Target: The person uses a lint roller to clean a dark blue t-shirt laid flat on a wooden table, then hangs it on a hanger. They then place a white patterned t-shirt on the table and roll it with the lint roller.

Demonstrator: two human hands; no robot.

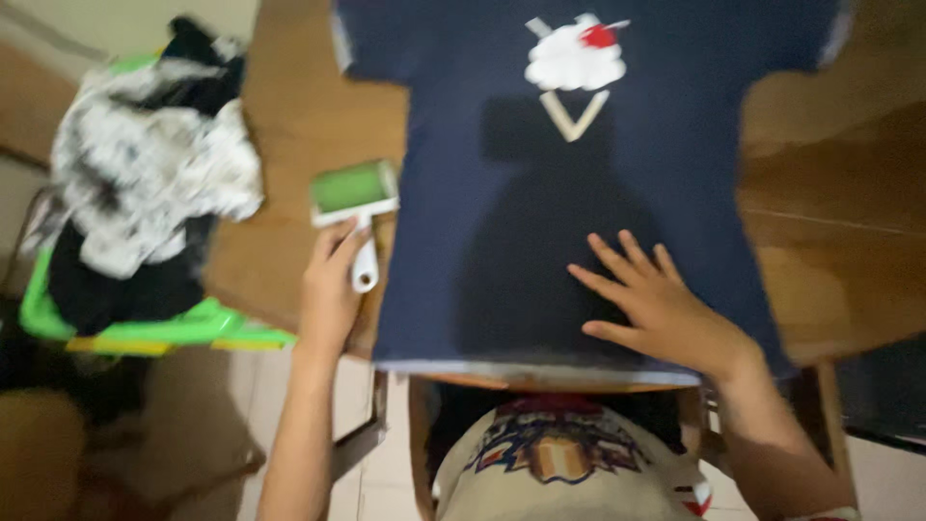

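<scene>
Left hand (328, 289) clenched round white handle of lint roller (353, 198), green head just past fingertips, off shirt edge over table (289, 125). Right hand (656, 304) released, fingers splayed flat on navy T-shirt (463, 174), low near hem. Risk: fabric beyond right fingertips unpinned, sticky roller could drag and bunch it. Risk: hem overhangs table edge, shirt could slide off. Laundry pile in green basket (145, 333) left of left-hand fingers.

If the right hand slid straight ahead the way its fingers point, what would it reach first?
The right hand lies flat on the navy T-shirt, fingers aimed up and left. Only bare shirt lies ahead; the white and red print probably sits right of that line.
</scene>
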